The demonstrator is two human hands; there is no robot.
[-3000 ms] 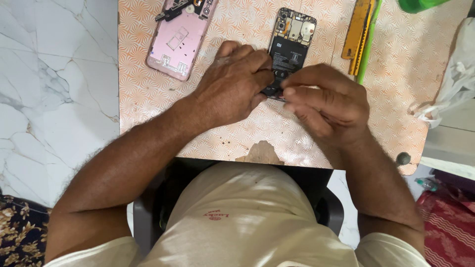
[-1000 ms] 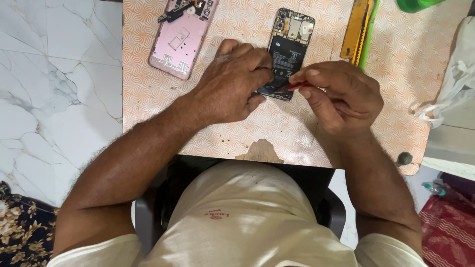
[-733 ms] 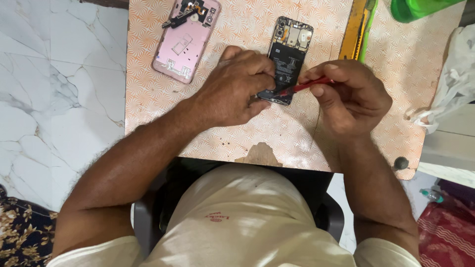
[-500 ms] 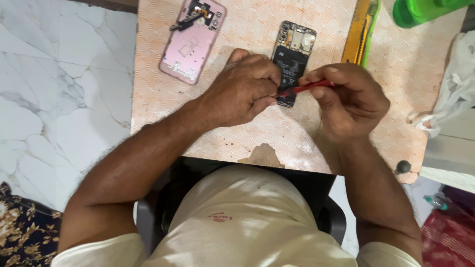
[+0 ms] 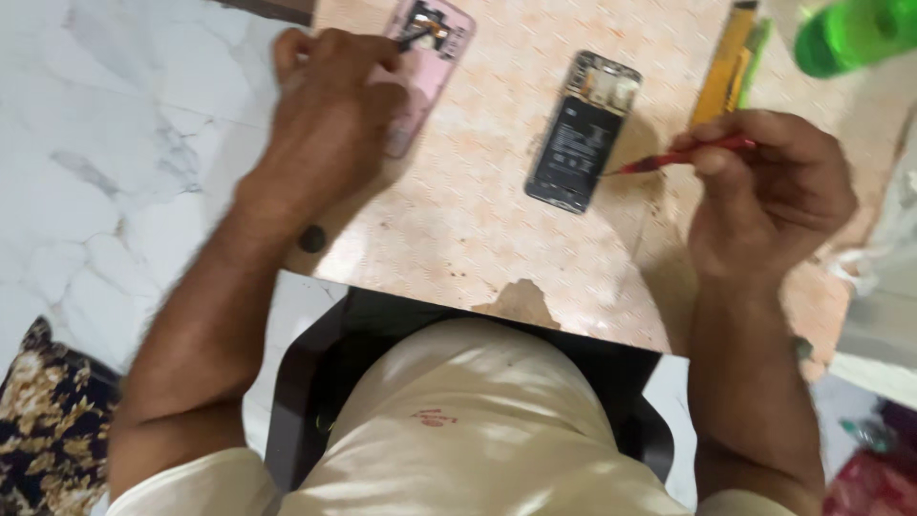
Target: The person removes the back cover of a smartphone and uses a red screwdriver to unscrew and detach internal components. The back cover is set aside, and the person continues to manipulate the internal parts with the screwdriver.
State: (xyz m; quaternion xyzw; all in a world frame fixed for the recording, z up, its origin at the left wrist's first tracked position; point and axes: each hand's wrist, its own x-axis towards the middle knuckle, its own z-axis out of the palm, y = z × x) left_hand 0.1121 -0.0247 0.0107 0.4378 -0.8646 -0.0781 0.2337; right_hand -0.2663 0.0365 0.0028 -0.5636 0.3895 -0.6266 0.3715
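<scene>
Floor: white marble tiles (image 5: 95,143) are seen at far left, with a patterned cloth (image 5: 43,420) at the near left corner.
Left hand (image 5: 334,115): it is laid palm down over the near end of the pink phone shell, fingers curled onto it; whether it is actually gripped cannot be told through the blur.
Pink phone shell (image 5: 430,43): it is placed at the far left of the surface, long axis running near to far with a slight tilt, inner side up.
Surface (image 5: 458,229): a peach-coloured patterned top, worn at its near edge.
Opened phone (image 5: 581,129): it lies untouched in the middle, between the two hands, long axis near to far and leaning right at the far end.
Red tool (image 5: 683,156): its tip is pointed left at the opened phone's right edge, just short of it.
Right hand (image 5: 774,196): it is clenched around the red tool and is the nearer hand to the opened phone.
Yellow ruler (image 5: 723,67): it is seen far right.
Green bottle (image 5: 855,33): it is seen at the far right corner.
</scene>
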